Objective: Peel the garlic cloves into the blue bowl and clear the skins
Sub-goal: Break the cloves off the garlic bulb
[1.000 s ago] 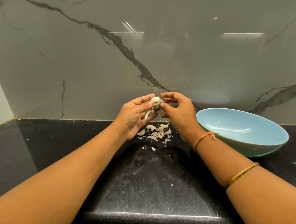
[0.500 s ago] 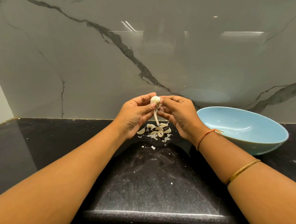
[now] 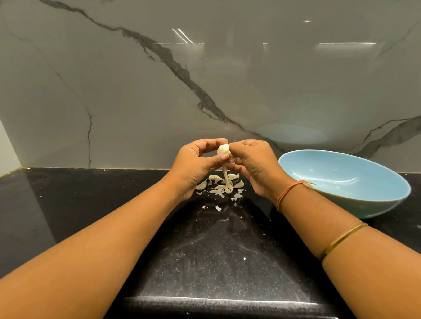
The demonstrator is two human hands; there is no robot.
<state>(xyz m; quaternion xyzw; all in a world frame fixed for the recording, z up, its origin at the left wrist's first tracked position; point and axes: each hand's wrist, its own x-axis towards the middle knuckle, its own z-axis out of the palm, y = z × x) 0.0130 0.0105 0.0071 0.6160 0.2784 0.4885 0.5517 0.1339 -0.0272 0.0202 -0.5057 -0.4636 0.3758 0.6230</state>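
Left of the blue bowl, the left hand pinches a garlic piece that the right hand also grips. Their fingers hide most of it. A skin strip hangs below it. Underneath, cloves and skin flakes lie on the desk, hard to tell apart.

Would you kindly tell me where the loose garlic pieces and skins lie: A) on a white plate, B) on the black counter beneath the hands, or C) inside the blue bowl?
B: the loose garlic pieces and skins lie on the black counter below the left hand and right hand, which hold a garlic clove.
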